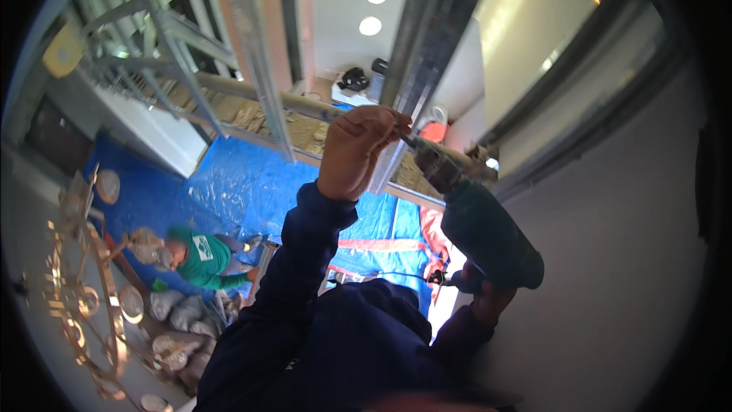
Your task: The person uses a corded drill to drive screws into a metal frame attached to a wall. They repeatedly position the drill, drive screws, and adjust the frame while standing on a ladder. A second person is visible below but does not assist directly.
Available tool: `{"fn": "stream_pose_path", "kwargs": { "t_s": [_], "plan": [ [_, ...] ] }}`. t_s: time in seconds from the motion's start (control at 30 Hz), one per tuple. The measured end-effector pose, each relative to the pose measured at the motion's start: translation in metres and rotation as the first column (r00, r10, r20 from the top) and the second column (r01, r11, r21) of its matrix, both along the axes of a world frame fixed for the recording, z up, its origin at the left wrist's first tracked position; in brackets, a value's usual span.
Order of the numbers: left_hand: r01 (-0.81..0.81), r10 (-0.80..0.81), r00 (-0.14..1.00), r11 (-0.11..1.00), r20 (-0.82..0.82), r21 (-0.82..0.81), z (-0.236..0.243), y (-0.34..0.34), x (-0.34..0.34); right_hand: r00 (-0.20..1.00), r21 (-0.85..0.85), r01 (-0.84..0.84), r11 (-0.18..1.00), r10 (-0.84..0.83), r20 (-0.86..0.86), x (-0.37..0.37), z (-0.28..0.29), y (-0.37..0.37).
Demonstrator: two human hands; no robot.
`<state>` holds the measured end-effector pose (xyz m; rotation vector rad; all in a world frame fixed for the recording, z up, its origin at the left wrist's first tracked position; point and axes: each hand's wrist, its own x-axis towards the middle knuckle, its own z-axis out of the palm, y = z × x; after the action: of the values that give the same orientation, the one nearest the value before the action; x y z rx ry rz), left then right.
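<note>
The right hand (494, 301) is wrapped around the grip of a green power drill (492, 233), which slants up and to the left across the right-centre of the view, its chuck (437, 169) and thin bit (406, 139) leading toward an upright metal stud (427, 46). The left hand (352, 149) is raised beside the lower part of that stud, thumb and fingers drawn together at the bit's tip; whether they pinch a small fastener or the bit itself is too small to tell. Between bit and stud there is little room, and the left fingertips take up most of it. To the right of the drill a plain grey wall (610, 275) fills the side of the view, bounding the space there, though whether the drill's rear end clears it narrowly or widely cannot be told. To the left of the raised forearm the space is more open, reaching down to a blue tarp (248, 175) spread well below, bordered by a white low wall (156, 118). Further metal framing (259, 53) edges the upper left. Lower left, a branched chandelier (95, 297) hangs near a co-worker in a green shirt (206, 263), beside piled bags (184, 311).
</note>
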<state>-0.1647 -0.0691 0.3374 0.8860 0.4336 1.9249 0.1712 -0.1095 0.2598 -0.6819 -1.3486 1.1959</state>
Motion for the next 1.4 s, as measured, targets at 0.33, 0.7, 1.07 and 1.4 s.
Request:
{"fn": "stream_pose_path", "kwargs": {
  "t_s": [0.33,0.7,1.07,1.4],
  "plan": [
    [0.268,-0.280,0.953,0.957,0.115,0.108,0.028,0.025,0.037,0.977,0.109,-0.050,0.993,0.071,-0.203,0.004,0.023,-0.018],
    [0.244,-0.251,0.967,0.961,0.042,0.134,0.032,0.034,0.033,0.992,0.134,0.073,0.988,-0.059,-0.110,0.004,0.022,-0.018],
    [0.154,-0.149,0.988,0.977,-0.050,0.146,0.029,0.032,0.031,0.998,0.082,0.049,0.995,-0.045,-0.051,0.005,0.026,-0.017],
    [0.179,-0.133,0.953,0.972,-0.273,0.152,0.056,0.038,0.025,0.987,-0.096,0.036,0.995,-0.050,-0.151,-0.003,0.040,-0.025]
  ]
}}
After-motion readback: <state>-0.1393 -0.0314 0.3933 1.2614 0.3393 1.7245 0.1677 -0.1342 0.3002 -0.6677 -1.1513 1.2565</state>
